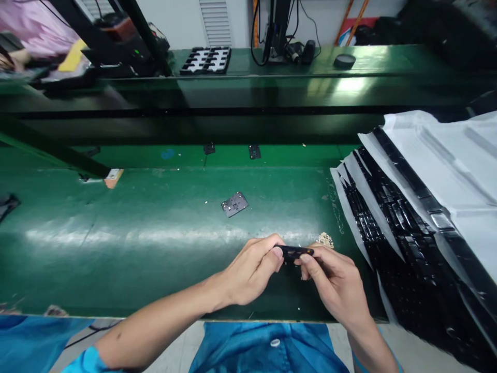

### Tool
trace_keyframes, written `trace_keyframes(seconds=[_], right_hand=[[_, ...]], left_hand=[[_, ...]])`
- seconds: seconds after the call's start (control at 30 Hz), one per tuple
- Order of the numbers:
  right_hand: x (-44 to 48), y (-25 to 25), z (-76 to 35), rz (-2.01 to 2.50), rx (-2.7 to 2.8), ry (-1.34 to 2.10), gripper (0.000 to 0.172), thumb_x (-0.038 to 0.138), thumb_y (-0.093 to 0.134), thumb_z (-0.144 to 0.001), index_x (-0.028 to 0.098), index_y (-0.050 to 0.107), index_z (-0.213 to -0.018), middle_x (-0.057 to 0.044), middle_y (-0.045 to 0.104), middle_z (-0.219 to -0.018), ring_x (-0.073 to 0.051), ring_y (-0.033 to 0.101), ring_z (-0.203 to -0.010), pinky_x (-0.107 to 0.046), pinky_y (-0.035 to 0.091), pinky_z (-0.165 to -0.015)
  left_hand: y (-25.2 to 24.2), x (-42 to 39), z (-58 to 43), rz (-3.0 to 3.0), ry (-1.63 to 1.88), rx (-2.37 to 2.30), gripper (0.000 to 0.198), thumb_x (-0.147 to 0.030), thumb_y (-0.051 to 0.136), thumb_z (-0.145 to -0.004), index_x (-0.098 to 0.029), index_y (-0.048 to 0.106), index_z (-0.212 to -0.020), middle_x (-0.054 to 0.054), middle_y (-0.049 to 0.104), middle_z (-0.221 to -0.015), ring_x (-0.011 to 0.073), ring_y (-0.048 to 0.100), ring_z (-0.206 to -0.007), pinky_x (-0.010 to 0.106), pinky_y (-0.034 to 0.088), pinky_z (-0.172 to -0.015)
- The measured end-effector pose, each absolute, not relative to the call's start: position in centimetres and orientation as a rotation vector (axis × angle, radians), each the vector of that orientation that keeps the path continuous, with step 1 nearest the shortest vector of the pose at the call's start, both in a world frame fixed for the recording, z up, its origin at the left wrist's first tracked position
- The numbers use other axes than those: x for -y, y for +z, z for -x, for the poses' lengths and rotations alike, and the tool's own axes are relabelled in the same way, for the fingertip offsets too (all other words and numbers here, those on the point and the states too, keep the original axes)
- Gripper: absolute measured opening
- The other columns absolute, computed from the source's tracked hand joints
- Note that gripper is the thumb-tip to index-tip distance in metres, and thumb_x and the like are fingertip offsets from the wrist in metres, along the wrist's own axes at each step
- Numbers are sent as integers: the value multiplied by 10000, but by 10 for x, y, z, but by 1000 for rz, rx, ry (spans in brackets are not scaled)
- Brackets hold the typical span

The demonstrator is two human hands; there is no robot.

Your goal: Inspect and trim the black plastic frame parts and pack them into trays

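Between my two hands is a small flat black plastic part [294, 252], held edge-on above the front of the green bench. My left hand [258, 267] pinches its left end between thumb and fingers. At the right end, the thumb and fingers of my right hand [337, 280] close on the same part. A small heap of tiny beige pieces [325, 240] lies just beyond my right hand. Farther out, a dark rectangular plate with small metal spots [235, 204] rests on the bench, apart from both hands.
Stacked black trays with white sheets [407, 217] fill the right side. Two small black parts [254, 151] [209, 148] lie toward the back. A green post [58, 150] stands at left. On the raised shelf sit a black-and-white tray [206, 59] and a round black object [344, 61].
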State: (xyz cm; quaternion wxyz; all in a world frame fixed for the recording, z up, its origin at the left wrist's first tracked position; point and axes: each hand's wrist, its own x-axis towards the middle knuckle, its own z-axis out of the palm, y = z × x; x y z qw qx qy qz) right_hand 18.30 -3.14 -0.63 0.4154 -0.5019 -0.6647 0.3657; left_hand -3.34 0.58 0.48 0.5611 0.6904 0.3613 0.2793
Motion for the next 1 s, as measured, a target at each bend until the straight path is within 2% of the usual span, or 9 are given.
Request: trace_keyframes(seconds=[0.27, 0.43, 0.57, 1.0], right_hand=[[35, -2, -181, 1213, 1653, 904, 250, 166, 631, -1049, 224, 693, -814, 15, 663, -687, -141, 641, -613, -265, 496, -624], [41, 0, -177, 1188, 1660, 896, 229, 123, 628, -1038, 223, 689, -841, 14, 640, -700, -134, 625, -603, -264, 487, -604], [42, 0, -175, 1203, 1665, 908, 249, 126, 629, -1035, 225, 690, -815, 9, 655, -698, -144, 641, -608, -273, 494, -610], [41, -5, -178, 1240, 1602, 928, 255, 148, 624, -1045, 218, 716, -817, 22, 662, -666, -129, 641, -576, -263, 495, -586]], left_hand=[[2, -2, 33, -1666, 721, -825, 406, -437, 294, -1145, -192, 541, -936, -24, 525, -714, 122, 432, -576, 269, 362, -606], [-5, -2, 33, -1676, 774, -868, 407, -446, 289, -1139, -214, 482, -867, -41, 451, -672, 130, 415, -577, 270, 336, -601], [-11, -2, 31, -1683, 791, -875, 359, -407, 299, -1133, -227, 434, -854, -58, 411, -640, 123, 382, -547, 267, 304, -587], [-14, -7, 27, -1693, 740, -842, 266, -288, 334, -1100, -224, 442, -866, -69, 424, -641, 109, 366, -529, 251, 311, -581]])
